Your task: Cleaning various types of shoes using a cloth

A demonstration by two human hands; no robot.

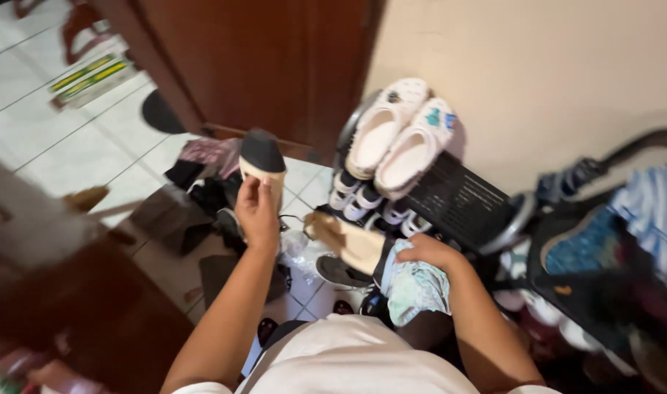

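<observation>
Nearest to us, our white shirt (348,357) fills the bottom of the view, and both bare forearms reach out from it over a heap of footwear on the tiled floor (78,146).

Our right hand (429,252) is closed over a pale, patterned cloth (413,288) and seems to steady a tan shoe (351,241) that lies on its side just beyond the fingers, sole turned outward; whether the fingers grip the shoe itself or only the cloth we cannot tell, since the picture is blurred there.

Our left hand (257,211) is lifted a little higher and closed round a beige shoe with a dark sole (262,162), pinched from behind so the sole faces away from us. We judge it is held up this way so we can look at it clear of the pile. Below and around that hand lie dark shoes and scraps (202,193), loosely heaped, touching one another.

Farther on, a black slatted rack (461,201) leans toward the cream wall (537,80). At its upper end a pair of white clogs (399,138) rests side by side, openings toward us, likely propped there to keep them off the floor; striped sneakers (359,201) sit just under them. To the right, a blue-lined shoe (581,252) lies among dark clutter. At the far back stands a brown wooden door (253,66).
</observation>
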